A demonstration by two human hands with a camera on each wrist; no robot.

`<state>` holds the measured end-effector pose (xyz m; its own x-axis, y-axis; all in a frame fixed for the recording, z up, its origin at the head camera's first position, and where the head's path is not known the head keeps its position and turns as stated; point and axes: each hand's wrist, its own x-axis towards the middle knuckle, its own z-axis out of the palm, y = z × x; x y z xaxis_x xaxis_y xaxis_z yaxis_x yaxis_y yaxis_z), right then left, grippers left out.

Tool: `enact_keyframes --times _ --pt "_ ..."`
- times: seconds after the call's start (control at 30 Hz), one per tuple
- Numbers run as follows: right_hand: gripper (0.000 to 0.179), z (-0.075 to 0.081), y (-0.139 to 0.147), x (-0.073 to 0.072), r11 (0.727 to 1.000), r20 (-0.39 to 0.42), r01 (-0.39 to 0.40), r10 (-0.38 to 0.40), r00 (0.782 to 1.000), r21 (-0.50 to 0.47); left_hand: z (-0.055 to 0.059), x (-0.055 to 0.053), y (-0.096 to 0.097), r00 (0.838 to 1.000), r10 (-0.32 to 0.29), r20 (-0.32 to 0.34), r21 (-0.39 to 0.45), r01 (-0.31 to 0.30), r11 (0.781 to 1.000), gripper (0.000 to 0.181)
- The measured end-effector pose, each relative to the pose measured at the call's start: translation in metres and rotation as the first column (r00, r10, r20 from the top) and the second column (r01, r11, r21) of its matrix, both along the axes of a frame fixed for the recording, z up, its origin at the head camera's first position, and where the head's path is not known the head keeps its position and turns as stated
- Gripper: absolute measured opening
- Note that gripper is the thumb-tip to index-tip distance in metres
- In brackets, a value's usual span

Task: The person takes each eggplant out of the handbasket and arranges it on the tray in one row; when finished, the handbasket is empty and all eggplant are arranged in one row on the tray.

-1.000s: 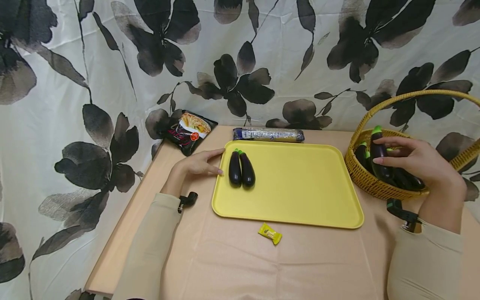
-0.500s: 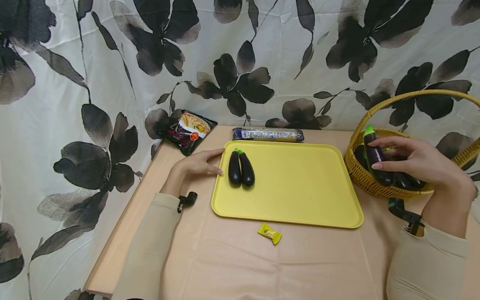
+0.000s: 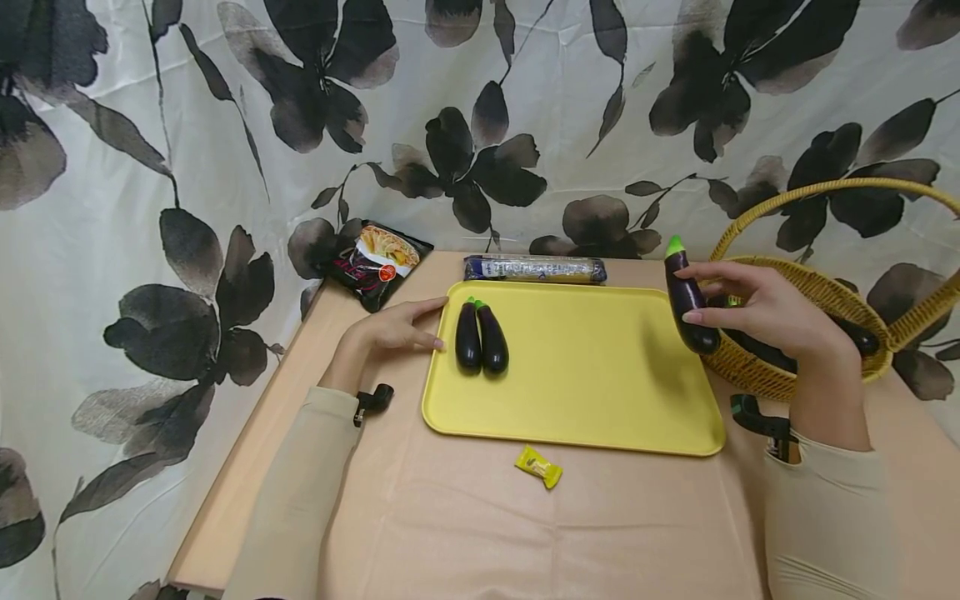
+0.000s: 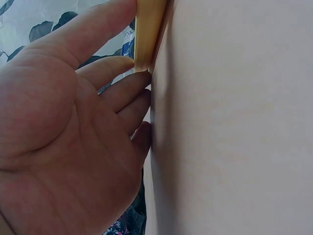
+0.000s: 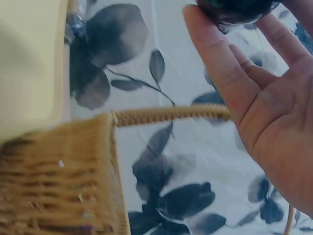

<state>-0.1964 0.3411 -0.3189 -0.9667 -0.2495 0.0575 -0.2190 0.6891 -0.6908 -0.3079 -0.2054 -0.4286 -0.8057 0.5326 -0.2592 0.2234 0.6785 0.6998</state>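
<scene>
Between thumb and fingers, my right hand (image 3: pixel 783 321) pinches a dark purple eggplant (image 3: pixel 684 300) with a green cap, held fairly upright above the right end of the yellow tray (image 3: pixel 585 375). Behind and under that hand stands a wicker basket (image 3: pixel 738 372) with more eggplants inside, partly covered by the hand. Only the eggplant's dark lower end (image 5: pixel 237 9) shows in the right wrist view. Two eggplants (image 3: pixel 493 337) lie side by side at the tray's left. My left hand (image 3: pixel 393 329) touches the tray's left edge, its fingers (image 4: pixel 128 90) loosely extended along the rim (image 4: pixel 149 36).
A black noodle packet (image 3: pixel 382 265) leans at the table's back left. Behind the tray lies a blue and silver cylindrical package (image 3: pixel 535 268). A small yellow wrapped sweet (image 3: pixel 538 467) sits before the tray. The basket's tall handle (image 3: pixel 832 185) arches up; a floral cloth hangs behind.
My right hand has lifted the eggplant out of the basket and carried it left, over the tray's right edge. My left hand has stayed at the tray's edge.
</scene>
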Motion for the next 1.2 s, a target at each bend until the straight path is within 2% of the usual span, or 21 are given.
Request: enact_keyframes --times 0.13,0.23,0.5,0.6,0.73,0.93,1.2 --pt "0.058 -0.002 -0.013 -0.005 1.0 0.029 0.0 0.001 1.0 -0.023 0.001 0.0 0.0 1.0 -0.003 -0.001 0.001 0.003 1.0 0.101" --pt "0.056 -0.005 -0.024 -0.008 0.997 0.042 -0.028 0.031 0.999 -0.072 0.0 0.0 0.0 1.0 0.0 0.0 0.006 0.0 1.0 0.101" --pt "0.054 -0.014 -0.052 -0.017 0.979 -0.021 -0.126 0.125 0.992 -0.16 -0.002 -0.001 0.001 1.0 -0.005 0.0 0.009 0.005 1.0 0.101" --pt "0.055 -0.018 -0.062 -0.02 0.977 -0.017 -0.117 0.116 0.993 -0.181 -0.001 -0.002 0.001 1.0 -0.005 -0.009 0.003 0.005 1.0 0.101" --pt "0.055 -0.023 -0.076 -0.023 0.971 0.033 -0.087 0.097 0.995 -0.223 0.0 -0.001 0.0 1.0 -0.006 -0.008 -0.002 0.006 1.0 0.102" --pt "0.053 -0.031 -0.092 -0.028 0.953 0.04 -0.117 0.133 0.99 -0.28 0.0 -0.001 0.0 1.0 -0.009 -0.012 -0.004 0.009 1.0 0.102" --pt "0.056 -0.038 -0.112 -0.032 0.953 0.093 -0.143 0.174 0.98 -0.267 0.001 0.0 0.0 1.0 -0.012 -0.006 0.002 0.012 1.0 0.102"
